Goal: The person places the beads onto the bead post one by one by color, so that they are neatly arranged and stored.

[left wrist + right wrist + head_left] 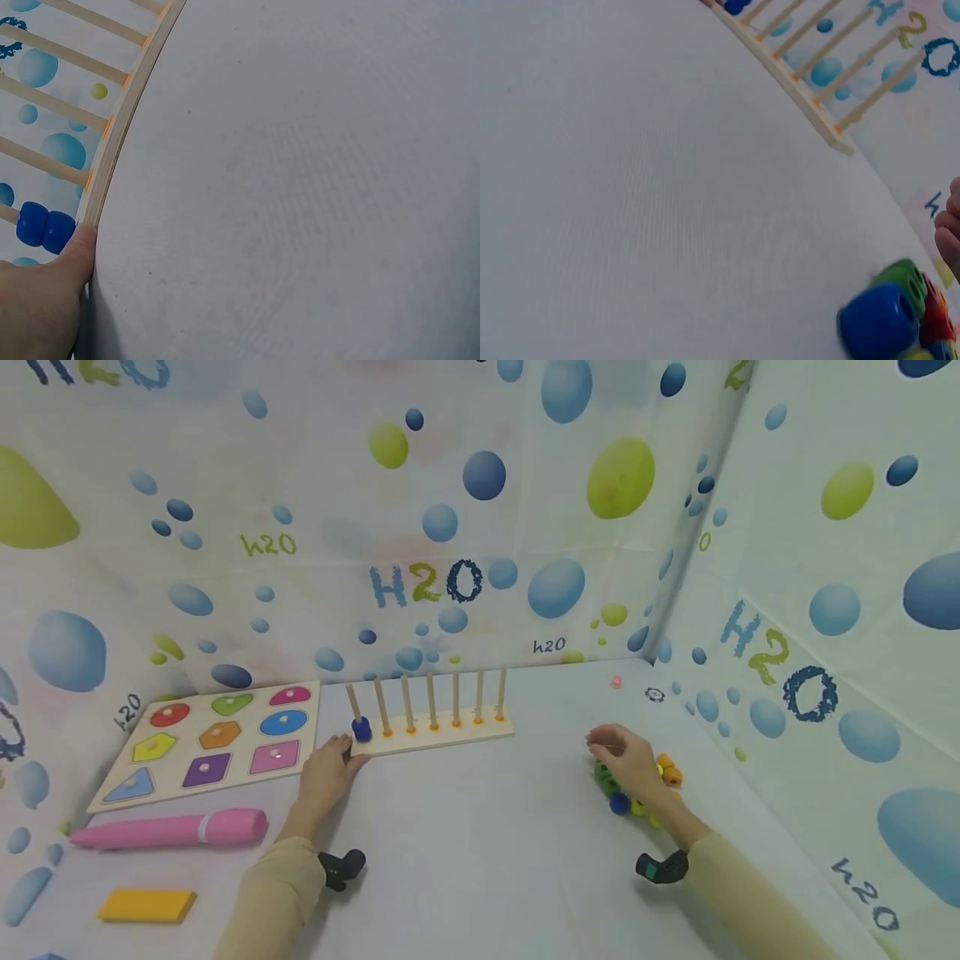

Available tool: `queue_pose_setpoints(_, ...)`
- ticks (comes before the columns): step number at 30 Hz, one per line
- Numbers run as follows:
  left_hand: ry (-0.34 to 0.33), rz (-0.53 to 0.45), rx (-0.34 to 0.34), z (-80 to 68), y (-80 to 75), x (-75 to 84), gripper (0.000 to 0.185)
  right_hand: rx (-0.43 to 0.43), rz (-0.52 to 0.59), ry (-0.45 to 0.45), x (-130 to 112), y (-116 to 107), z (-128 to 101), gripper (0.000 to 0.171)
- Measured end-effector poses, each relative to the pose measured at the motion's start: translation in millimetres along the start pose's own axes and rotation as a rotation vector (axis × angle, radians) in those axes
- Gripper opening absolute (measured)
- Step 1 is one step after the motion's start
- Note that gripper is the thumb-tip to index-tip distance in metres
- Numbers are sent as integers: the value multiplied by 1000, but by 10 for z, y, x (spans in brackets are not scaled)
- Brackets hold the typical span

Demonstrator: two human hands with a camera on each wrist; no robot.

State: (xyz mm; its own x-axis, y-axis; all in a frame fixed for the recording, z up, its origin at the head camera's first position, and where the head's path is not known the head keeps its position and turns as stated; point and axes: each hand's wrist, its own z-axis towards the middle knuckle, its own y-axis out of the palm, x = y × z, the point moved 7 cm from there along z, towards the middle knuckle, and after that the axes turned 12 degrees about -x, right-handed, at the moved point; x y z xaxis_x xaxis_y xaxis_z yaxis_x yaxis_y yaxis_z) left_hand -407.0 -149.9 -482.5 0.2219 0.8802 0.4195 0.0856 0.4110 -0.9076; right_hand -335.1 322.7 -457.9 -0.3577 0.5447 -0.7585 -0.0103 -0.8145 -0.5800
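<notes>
The left hand (pixel 324 774) rested open against the peg rack (pixel 435 735); the right hand (pixel 630 760) hovered over the beads (pixel 619 802), fingers loosely curled, holding nothing.

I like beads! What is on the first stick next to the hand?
Blue beads, two by the left wrist view, sit low on the leftmost peg, beside the left hand. The rack base under them is partly hidden.

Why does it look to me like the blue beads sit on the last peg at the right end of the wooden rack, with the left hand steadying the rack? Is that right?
Not quite. The blue beads sit on the first peg at the left end of the wooden rack, next to the left hand, whose fingers touch that end of the rack. The head view shows this; the other pegs are bare.
</notes>
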Motion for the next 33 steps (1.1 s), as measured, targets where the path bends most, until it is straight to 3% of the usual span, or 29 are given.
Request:
queue_pose_setpoints(7, 9, -4, 6, -8, -11, 14, 58, 39, -109, 28, 180, -236, -349, 16)
queue_pose_setpoints(18, 2, -3, -4, -12, -2, 38, 59, 25, -279, -5, 165, -405, -520, 18)
queue_pose_setpoints(33, -6, -5, 3, -1, 16, -4, 59, -181, -360, 101, 221, -376, -527, 30)
